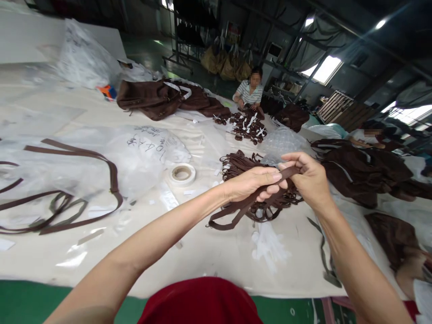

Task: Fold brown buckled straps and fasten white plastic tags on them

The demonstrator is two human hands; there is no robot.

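Brown strap (289,173) is pinched by left hand (250,182) and right hand (311,180) (fingers (272,189) curled).

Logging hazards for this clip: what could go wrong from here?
The strap between the left hand and right hand might snag on the heap of similar straps, whose many loops lie close behind and below it. The tape roll, lying loose beyond the left forearm, could get knocked if that arm sweeps across.

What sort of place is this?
Probably a workshop making bags or similar goods: a heap of brown straps and brown bag-like pieces on a large worktable, with another person working across it.
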